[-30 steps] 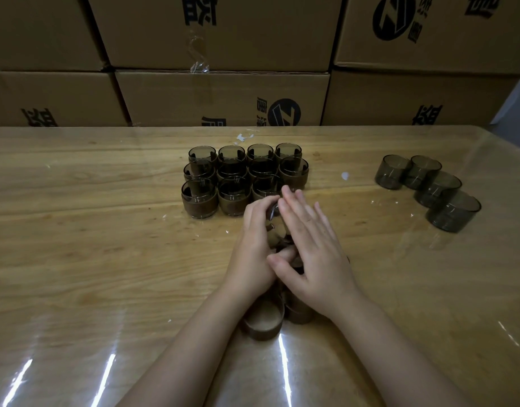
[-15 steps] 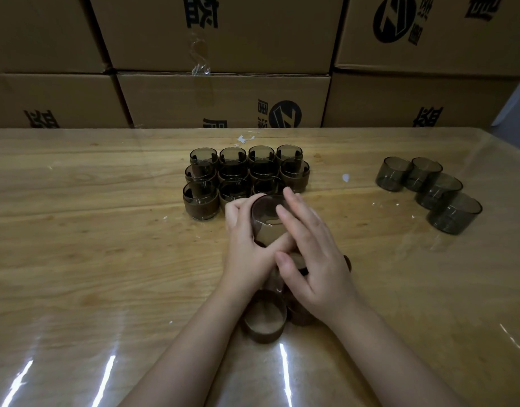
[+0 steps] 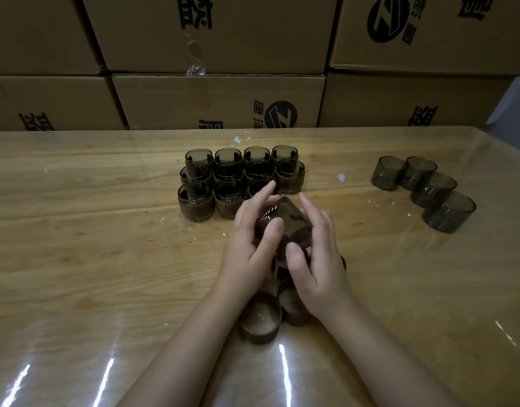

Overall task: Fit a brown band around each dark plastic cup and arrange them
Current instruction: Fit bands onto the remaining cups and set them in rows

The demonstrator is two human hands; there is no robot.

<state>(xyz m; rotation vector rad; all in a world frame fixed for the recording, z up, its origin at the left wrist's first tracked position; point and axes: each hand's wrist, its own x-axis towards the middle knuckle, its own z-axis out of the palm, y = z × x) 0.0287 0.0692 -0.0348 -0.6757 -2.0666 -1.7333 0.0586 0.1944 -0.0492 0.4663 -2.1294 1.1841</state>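
Both my hands hold one dark plastic cup (image 3: 285,218) tilted on its side above the table's middle. My left hand (image 3: 252,248) grips its left side with thumb on top. My right hand (image 3: 314,259) pinches a brown band (image 3: 299,237) around the cup's lower end. Just beyond stands a block of several banded cups (image 3: 241,180) in rows. Several bare dark cups (image 3: 423,189) stand at the right. Loose brown bands (image 3: 260,321) lie under my wrists, partly hidden.
A glossy wooden table (image 3: 91,245) carries everything. A wall of stacked cardboard boxes (image 3: 217,101) runs along its far edge. Small white scraps (image 3: 341,177) lie between the two cup groups.
The cup has turned from upright to lying tilted, and both hands have shifted slightly farther from me with it. The brown band now sits on the cup's lower end.
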